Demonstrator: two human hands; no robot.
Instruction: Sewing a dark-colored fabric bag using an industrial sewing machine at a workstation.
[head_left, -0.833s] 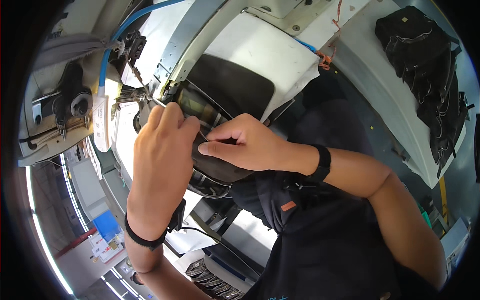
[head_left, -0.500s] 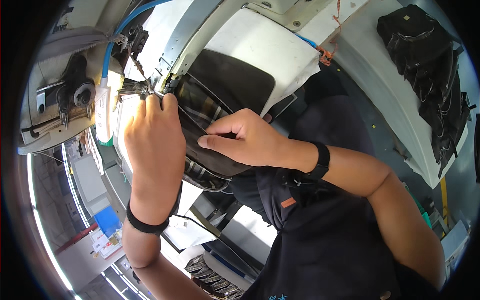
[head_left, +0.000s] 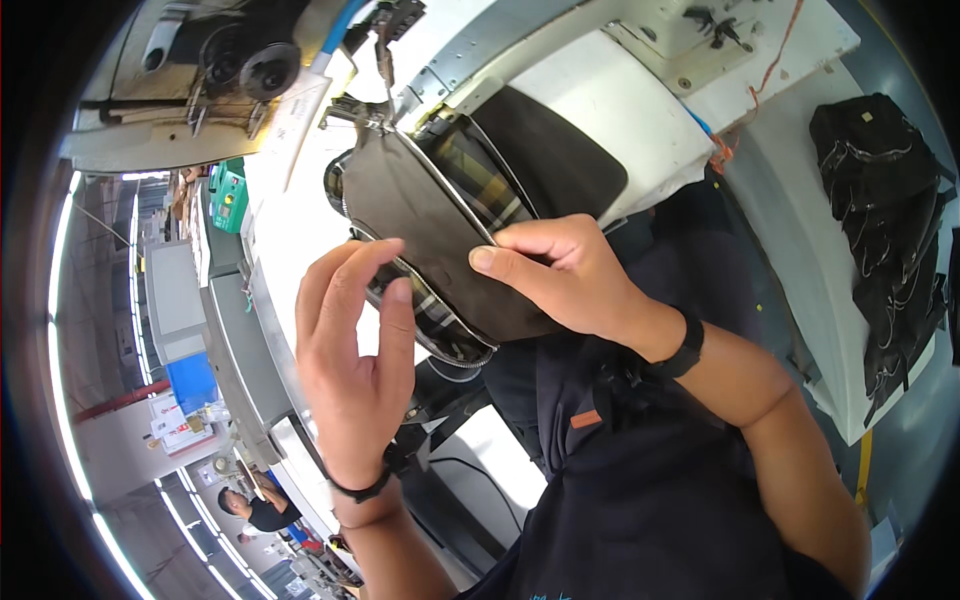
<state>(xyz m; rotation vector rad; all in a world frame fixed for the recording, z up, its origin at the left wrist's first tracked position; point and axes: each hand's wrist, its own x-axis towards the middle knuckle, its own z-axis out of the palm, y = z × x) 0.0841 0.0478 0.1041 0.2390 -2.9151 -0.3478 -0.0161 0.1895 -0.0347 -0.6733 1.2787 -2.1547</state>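
A dark brown fabric bag piece [head_left: 415,215] with zippers along its edges lies on the white sewing machine bed. Plaid lining [head_left: 468,175] shows beyond the zipper on its far right side and again at its near left edge. My right hand [head_left: 575,275] pinches the right zippered edge between thumb and forefinger. Beside the left edge, my left hand [head_left: 355,345] is raised with thumb and fingers apart, holding nothing. The piece's far end lies by the sewing machine's presser foot [head_left: 375,118]; whether the foot presses on it cannot be made out.
The machine head [head_left: 230,70] stands at upper left, with a blue hose [head_left: 343,25]. A flat dark panel [head_left: 550,150] lies right of the piece. Several black bags [head_left: 875,210] are heaped on a grey surface at far right. A person [head_left: 268,510] is in the background at lower left.
My left hand has left the presser foot area, come back toward me and opened. My right hand still pinches the zippered edge. More of the fabric's left side shows.
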